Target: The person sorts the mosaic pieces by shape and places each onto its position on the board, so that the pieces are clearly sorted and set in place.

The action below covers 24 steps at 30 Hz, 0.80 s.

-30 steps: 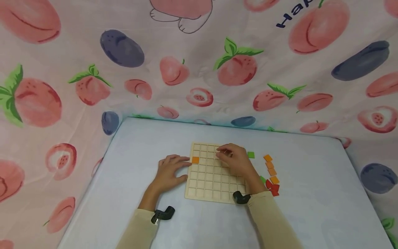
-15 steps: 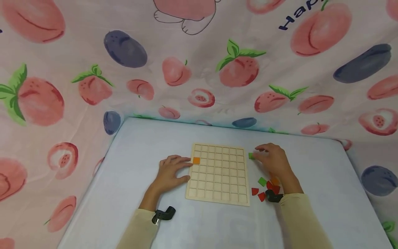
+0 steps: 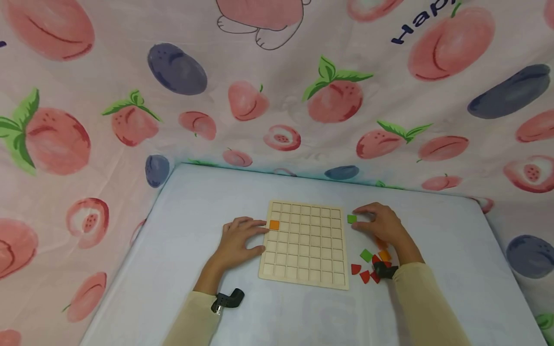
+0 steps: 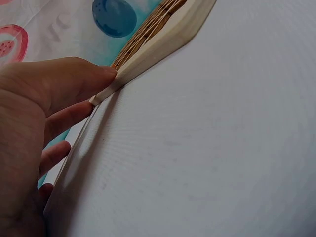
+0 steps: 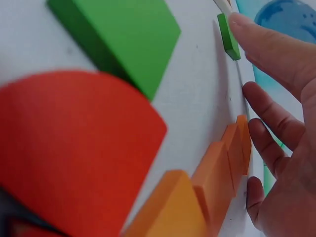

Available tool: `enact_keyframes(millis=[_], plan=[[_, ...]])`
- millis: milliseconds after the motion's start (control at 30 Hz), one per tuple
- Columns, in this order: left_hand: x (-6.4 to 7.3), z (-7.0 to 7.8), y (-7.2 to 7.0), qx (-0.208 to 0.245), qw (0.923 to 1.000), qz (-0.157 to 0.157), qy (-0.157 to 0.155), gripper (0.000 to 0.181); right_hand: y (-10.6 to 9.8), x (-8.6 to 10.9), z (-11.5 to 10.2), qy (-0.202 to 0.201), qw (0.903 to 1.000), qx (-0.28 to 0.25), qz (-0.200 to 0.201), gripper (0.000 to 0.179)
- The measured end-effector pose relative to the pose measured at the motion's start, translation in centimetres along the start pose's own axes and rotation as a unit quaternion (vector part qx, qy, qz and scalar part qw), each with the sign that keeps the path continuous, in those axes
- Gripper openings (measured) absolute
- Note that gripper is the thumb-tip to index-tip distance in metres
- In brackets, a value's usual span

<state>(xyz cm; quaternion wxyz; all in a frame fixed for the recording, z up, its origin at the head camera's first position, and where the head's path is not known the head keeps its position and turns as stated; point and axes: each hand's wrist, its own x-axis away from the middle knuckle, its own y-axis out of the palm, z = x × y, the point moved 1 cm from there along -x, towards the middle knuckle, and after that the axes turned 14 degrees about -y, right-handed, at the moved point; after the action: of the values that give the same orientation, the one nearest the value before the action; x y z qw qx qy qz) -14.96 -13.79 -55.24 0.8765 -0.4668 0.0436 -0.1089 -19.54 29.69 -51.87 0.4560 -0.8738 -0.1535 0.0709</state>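
My left hand [image 3: 238, 242] rests on the cloth with its fingertips at the left edge of the square wooden grid board [image 3: 307, 240]. In the left wrist view the thumb [image 4: 84, 79] lies along the board's edge [image 4: 163, 47], fingers spread. One orange square tile [image 3: 274, 225] sits in a cell at the board's left side. Right of the board, my right hand [image 3: 385, 226] has thumb and forefinger parted at a green square tile [image 3: 352, 218]. The right wrist view has the thumb tip close by that green tile [image 5: 228, 39], with the other fingers loosely bent.
Below the right hand lie another green tile [image 3: 366, 255], several red quarter-round pieces [image 3: 365, 277] and a row of orange tiles [image 3: 384, 255], partly hidden by the hand and wrist camera [image 3: 385, 270]. Fruit-patterned cloth [image 3: 277, 96] hangs behind the white table [image 3: 173, 230].
My right hand has moved right from over the board to the green tile beside it, and its thumb and forefinger have parted. The left hand has stayed at the board's edge.
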Motion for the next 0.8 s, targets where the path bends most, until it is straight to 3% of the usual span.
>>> enact_keyframes(millis=[433, 800], plan=[[0.17, 0.00, -0.15, -0.004, 1.0000, 0.006, 0.000, 0.046, 0.10, -0.66, -0.04, 0.036, 0.9986, -0.002, -0.038, 0.045], [0.08, 0.08, -0.12, -0.001, 1.0000, 0.001, 0.002, 0.046, 0.34, -0.64, 0.46, 0.042, 0.9984, 0.006, -0.037, 0.037]])
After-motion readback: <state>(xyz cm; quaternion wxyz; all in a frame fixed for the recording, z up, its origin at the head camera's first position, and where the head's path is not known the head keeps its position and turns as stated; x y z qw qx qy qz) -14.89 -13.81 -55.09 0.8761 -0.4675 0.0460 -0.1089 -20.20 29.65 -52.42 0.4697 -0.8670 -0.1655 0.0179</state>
